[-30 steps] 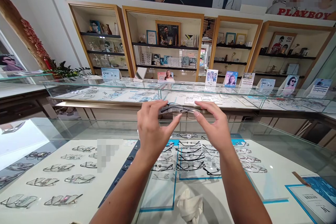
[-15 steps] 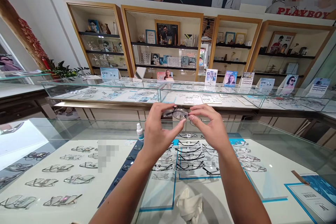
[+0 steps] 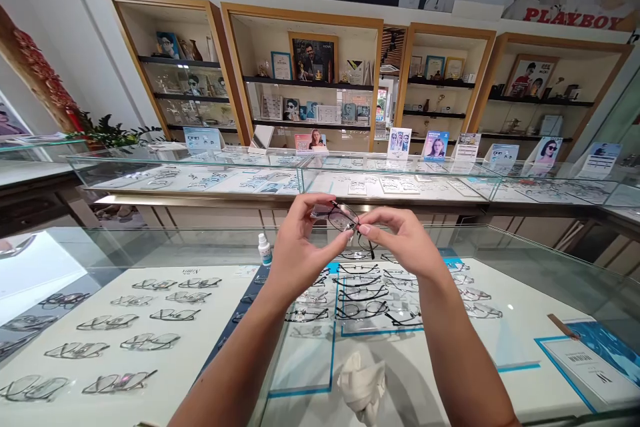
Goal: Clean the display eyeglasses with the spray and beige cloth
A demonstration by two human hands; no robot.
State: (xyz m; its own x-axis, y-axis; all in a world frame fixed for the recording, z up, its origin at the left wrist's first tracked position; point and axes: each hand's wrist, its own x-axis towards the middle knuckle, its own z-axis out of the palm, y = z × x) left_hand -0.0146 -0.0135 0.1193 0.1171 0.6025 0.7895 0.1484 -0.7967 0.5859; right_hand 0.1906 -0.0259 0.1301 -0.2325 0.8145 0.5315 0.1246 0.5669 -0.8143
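Note:
Both hands hold one pair of dark-rimmed glasses (image 3: 343, 217) above the glass counter. My left hand (image 3: 306, 240) pinches the rim of one lens, fingers on top and thumb below. At the bridge, my right hand (image 3: 395, 235) grips the frame between thumb and fingers. The other lens hangs tilted down beside the right thumb, partly hidden. Below, a crumpled white cloth (image 3: 362, 383) lies on the counter. Rows of dark-framed glasses (image 3: 362, 309) are seen beneath the hands.
A small white bottle (image 3: 265, 250) stands left of my left hand. More glasses (image 3: 164, 341) fill the display at left. A blue-and-white card (image 3: 590, 363) is at right. Farther back runs a second glass case (image 3: 210, 180) with upright cards, before wooden shelves (image 3: 305, 90).
The glasses have tilted, their far lens now hanging lower. My right hand's fingers have drawn in closer at the bridge. The whole view has shifted slightly.

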